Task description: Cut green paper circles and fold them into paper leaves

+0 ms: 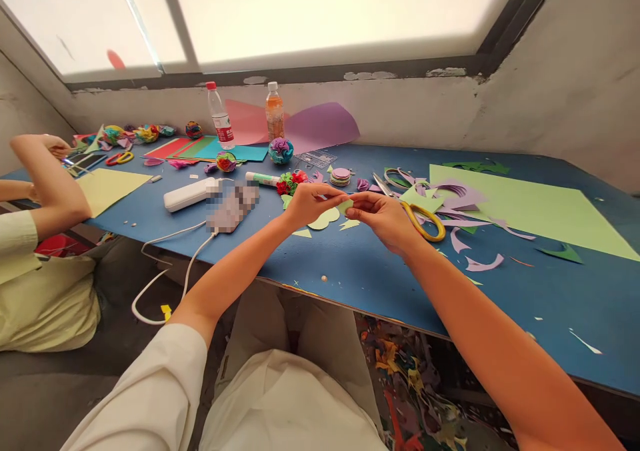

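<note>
A small light-green paper piece [345,206] is pinched between my left hand [315,204] and my right hand [383,218], both held just above the blue table. Under my hands lies a flower-shaped green paper cutout [324,219], with small green scraps around it. Beside my right hand rests a pair of yellow-handled scissors [431,230], partly covered by purple paper offcuts [455,194]. Behind my hands sit a stack of round paper pieces [341,176] and a red-and-green paper flower ball [291,182]. A glue stick [263,178] lies to the left of the ball.
A large light-green sheet [530,201] covers the right side of the table [500,324]. On the left are a white power bank [190,194], a blurred phone [234,208] and cables. Two bottles [220,118] stand at the back. Another person's arm [55,184] is at far left.
</note>
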{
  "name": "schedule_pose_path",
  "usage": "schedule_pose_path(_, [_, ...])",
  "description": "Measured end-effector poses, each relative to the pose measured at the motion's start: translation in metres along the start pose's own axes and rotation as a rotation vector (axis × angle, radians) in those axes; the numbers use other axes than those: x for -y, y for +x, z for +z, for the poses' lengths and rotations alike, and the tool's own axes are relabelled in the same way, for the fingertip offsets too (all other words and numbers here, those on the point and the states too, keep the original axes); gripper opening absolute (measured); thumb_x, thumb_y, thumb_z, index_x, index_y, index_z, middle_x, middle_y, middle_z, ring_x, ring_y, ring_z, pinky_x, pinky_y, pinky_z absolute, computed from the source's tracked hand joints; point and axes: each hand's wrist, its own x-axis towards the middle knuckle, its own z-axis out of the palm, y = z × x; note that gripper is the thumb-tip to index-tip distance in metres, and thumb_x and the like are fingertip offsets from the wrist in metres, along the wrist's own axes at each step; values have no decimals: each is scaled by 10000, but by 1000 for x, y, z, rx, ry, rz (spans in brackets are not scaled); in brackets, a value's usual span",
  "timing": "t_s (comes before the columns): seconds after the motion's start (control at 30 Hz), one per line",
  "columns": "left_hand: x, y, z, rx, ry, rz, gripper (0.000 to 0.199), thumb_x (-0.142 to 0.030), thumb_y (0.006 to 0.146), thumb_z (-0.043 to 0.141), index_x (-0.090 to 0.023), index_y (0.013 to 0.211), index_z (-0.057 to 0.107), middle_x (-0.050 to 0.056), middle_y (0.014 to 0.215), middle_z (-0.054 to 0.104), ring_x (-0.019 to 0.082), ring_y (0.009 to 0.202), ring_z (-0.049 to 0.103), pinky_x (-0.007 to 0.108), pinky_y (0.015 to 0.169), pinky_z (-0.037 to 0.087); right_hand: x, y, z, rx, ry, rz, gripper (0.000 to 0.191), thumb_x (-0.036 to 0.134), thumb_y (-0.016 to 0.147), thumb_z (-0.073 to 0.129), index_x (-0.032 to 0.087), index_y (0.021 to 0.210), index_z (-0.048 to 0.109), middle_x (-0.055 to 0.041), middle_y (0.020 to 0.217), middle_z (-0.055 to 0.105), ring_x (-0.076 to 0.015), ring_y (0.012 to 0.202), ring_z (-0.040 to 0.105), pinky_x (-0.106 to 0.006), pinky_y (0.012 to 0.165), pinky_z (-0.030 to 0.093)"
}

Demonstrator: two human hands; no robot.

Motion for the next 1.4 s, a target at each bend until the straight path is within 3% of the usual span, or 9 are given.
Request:
schedule_pose_path(0.2, [-3,3,-3,138,-296,-130,445,-464,566,773,-141,867,720,35,771,675,98,638,601,248,608,508,5,-1,-4,28,121,46,419,449,485,825,219,735,581,42,695,575,-111,649,554,-296,702,481])
schedule_pose_path(0.47, [-2,4,-3,148,-284,-76,298,-411,635,743,-133,725,685,26,760,654,88,662,580,225,612,475,7,-3,-4,160,134,164,382,463,490,824,203,707,647,10,731,606,-121,687,561,-308,752,472])
schedule_pose_path(0.67, [4,4,-7,187,-122,-251,274,-358,675,713,-114,798,696,30,722,653,79,602,539,234,588,445,1,0,-3,-16,-51,30,374,504,568,772,202,767,673,-8,756,650,-146,730,583,-317,769,467])
schedule_pose_path(0.8, [7,0,-6,377,61,-451,192,-238,707,679,-83,819,667,23,640,628,70,540,525,221,543,426,-8,0,-5,85,-245,102,309,399,587,775,184,778,662,-36,770,680,-178,737,610,-323,709,474])
schedule_pose_path(0.9, [11,0,-8,423,142,-470,194,-196,717,661,-87,877,649,22,650,631,75,550,531,211,535,417,-14,1,-4,110,-277,163,262,302,619,744,177,829,649,-28,718,675,-179,711,621,-326,690,483])
schedule_pose_path(1.0, [15,4,-18,327,283,-361,201,-232,737,649,-107,894,651,49,786,667,106,679,577,233,631,453,-16,3,-5,36,-288,155,254,230,654,699,183,895,635,-15,741,662,-165,706,625,-333,729,493])
schedule_pose_path(1.17, [16,12,-44,93,615,-179,193,-262,809,559,-132,912,658,68,959,673,140,791,595,256,726,457,-17,7,-8,-48,-267,178,113,228,708,641,182,798,590,-21,807,638,-141,698,625,-324,756,520])
schedule_pose_path(1.27, [11,14,-55,42,660,-203,234,-301,834,519,-138,932,656,68,972,678,150,811,599,243,704,452,-17,7,-6,19,-265,224,102,222,692,659,170,763,608,-17,755,628,-138,658,619,-318,721,532])
schedule_pose_path(1.4, [5,13,-69,92,775,-374,289,-374,831,506,-151,930,661,60,925,685,163,806,600,235,660,437,-18,7,-2,93,-279,238,115,232,682,671,165,765,629,-18,740,634,-143,673,623,-315,724,533])
